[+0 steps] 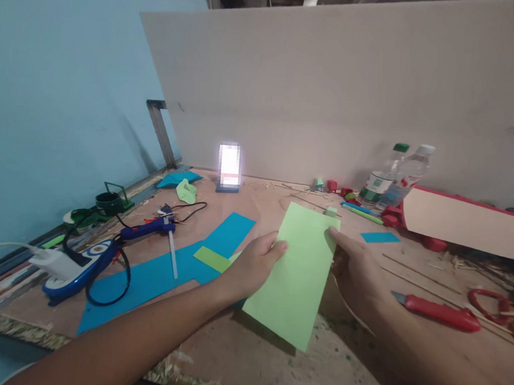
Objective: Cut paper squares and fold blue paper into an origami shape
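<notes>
A light green sheet of paper (293, 271) is held between my two hands, tilted above the front of the wooden table. My left hand (258, 263) pinches its left edge, thumb on top and the other fingers underneath, out of sight. On the far right edge, my right hand (353, 261) grips the sheet with the thumb near the upper corner; its other fingers are mostly hidden. Under and beside my left hand lie blue paper strips (230, 234) and a small green paper piece (212, 258). A red-handled utility knife (442, 312) rests right of my right hand.
At left are a blue glue gun (149, 229) with a glue stick and a blue power strip (79, 271) with cables. A lit phone (229, 166) stands at the back. Plastic bottles (377, 186), thin sticks (422, 286), red scissors (489, 305) and a red-edged board (466, 225) lie right.
</notes>
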The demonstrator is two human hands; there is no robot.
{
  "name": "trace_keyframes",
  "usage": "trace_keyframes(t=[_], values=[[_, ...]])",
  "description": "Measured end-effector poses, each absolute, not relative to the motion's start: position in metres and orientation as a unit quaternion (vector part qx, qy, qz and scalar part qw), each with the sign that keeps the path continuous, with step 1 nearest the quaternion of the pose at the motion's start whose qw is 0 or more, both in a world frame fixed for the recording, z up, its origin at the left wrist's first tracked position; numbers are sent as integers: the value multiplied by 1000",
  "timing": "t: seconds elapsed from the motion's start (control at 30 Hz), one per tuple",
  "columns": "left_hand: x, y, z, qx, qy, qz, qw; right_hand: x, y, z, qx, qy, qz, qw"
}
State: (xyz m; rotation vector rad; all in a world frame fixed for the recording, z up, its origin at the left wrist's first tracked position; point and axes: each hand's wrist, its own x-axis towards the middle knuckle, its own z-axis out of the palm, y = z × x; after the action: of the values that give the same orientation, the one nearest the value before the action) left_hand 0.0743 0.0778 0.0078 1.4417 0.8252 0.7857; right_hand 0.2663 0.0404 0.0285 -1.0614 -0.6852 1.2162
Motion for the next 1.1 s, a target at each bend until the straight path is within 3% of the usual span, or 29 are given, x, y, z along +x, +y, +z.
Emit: trace_keyframes(t=[1.1], values=[[72, 74, 14, 671, 378, 324, 550, 269, 47, 33, -482, -217, 517, 673]])
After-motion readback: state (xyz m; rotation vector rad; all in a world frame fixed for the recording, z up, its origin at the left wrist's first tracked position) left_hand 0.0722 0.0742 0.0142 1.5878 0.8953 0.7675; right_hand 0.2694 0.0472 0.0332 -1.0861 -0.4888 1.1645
